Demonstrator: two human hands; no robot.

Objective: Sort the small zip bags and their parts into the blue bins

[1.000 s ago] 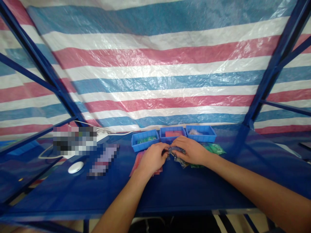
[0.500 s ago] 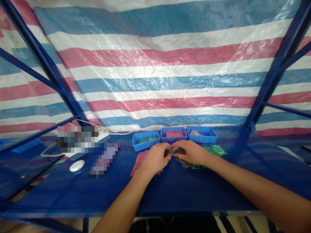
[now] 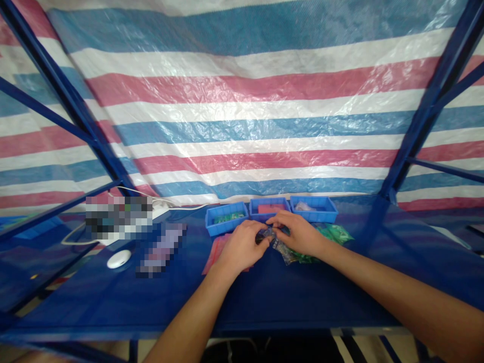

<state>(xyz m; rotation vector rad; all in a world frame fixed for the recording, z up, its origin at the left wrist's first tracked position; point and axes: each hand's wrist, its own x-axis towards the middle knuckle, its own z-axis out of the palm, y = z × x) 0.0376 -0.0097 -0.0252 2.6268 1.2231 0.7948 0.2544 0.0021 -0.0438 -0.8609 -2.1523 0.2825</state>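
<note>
Between my two hands is a small, clear plastic bag [image 3: 267,233] with something dark in it. My left hand [image 3: 246,246] is closed on the bag's left side, thumb against fingers. From the other side my right hand [image 3: 297,233] pinches it, fingers bent. Pink-red sheets or bags [image 3: 216,253] lie partly under my left hand. Below my right hand lie more clear bags [image 3: 284,253] and green packets [image 3: 305,258], partly covered by it. Another green packet [image 3: 339,233] shows beyond my right wrist.
Three blue bins stand along the back: one with green pieces [image 3: 207,222], one with a red item [image 3: 252,207], one with clear bags [image 3: 329,214]. A white round object [image 3: 118,259], a blurred-out item [image 3: 162,250] and a power strip with cables [image 3: 161,209] lie left on the blue table [image 3: 302,302].
My right hand's fingers have lifted slightly and shifted, so more of the clear bags below shows. My left hand stays nearly in place, still on the bag.
</note>
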